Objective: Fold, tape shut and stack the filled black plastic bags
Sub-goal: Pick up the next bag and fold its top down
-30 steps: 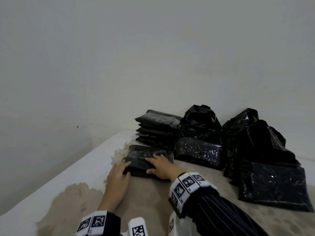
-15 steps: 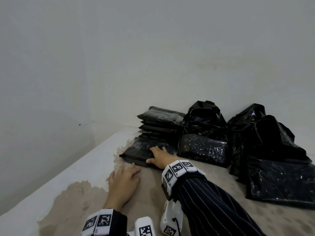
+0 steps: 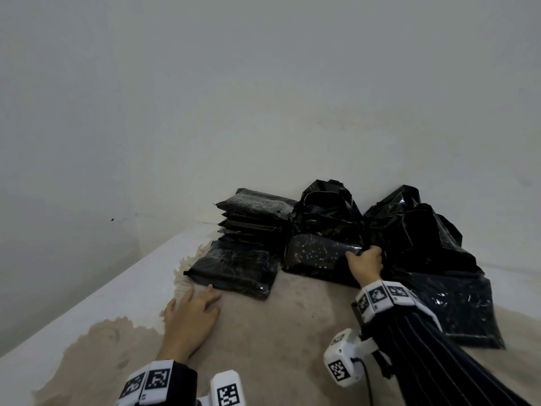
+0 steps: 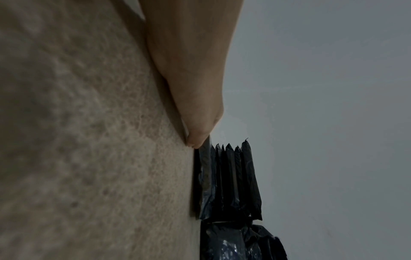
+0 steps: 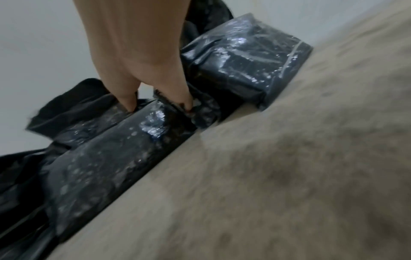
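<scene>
A stack of folded black bags [image 3: 257, 221] stands against the wall. One more folded packet [image 3: 234, 271] lies flat in front of it. My left hand [image 3: 202, 294] lies flat and open on the beige blanket [image 3: 278, 332], fingertips [image 4: 195, 143] at the packet's near edge [image 4: 205, 176]. To the right sits an unfolded filled bag [image 3: 316, 254] with its loose top [image 3: 325, 206] standing up. My right hand [image 3: 364, 253] grips this bag's right end, fingers [image 5: 129, 100] dug into the crumpled plastic [image 5: 169, 105]. A larger filled bag [image 3: 439, 259] lies right of the hand.
The blanket covers a white surface [image 3: 96, 297] whose bare edge runs along the left. Grey walls [image 3: 263, 112] close in behind the bags and on the left. The open blanket stretches in front of the bags.
My right hand left the folded packet, moved right and took hold of the middle unfolded bag. The packet now lies against the stack's front. My left hand drew back onto the blanket.
</scene>
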